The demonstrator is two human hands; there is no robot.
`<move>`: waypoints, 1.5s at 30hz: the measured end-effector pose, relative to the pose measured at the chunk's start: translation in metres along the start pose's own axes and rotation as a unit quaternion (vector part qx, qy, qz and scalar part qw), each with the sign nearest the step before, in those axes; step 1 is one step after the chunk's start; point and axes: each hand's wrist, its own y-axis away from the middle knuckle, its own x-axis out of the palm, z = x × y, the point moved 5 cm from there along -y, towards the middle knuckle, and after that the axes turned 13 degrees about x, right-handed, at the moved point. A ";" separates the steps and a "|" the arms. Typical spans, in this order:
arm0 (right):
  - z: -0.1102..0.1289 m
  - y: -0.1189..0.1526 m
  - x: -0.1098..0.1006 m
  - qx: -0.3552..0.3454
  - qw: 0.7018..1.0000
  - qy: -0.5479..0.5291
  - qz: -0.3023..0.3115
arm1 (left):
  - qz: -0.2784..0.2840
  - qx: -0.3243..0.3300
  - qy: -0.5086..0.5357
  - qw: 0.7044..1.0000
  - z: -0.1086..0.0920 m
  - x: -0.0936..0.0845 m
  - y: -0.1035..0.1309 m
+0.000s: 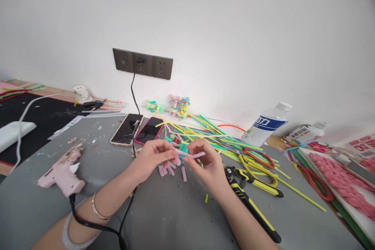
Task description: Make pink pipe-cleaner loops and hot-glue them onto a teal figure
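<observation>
Both hands are raised close together over the middle of the grey table. A pale lilac pipe cleaner (pixel 198 155) runs between them. My left hand (pixel 156 157) pinches its left part between thumb and fingers. On the other side, my right hand (pixel 205 160) is closed with thumb and fingertips on the strip, whose free end points right. Behind the fingers is a teal fuzzy piece (pixel 184 148), partly hidden. Short lilac pipe cleaner pieces (pixel 170 170) lie on the table just below the hands.
A pink glue gun (pixel 63 175) lies at left, its black cord crossing near my forearm. Two phones (pixel 149 129) lie behind. Yellow-black pliers (pixel 249 187), scissors (pixel 260 160) and many-coloured pipe cleaners (pixel 216 134) spread at right. A bottle (pixel 265 125) and small fuzzy figures (pixel 183 107) stand by the wall.
</observation>
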 end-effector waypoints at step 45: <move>-0.009 0.001 0.016 0.116 0.991 -0.051 0.037 | -0.113 0.151 -0.120 0.975 -0.018 -0.006 0.009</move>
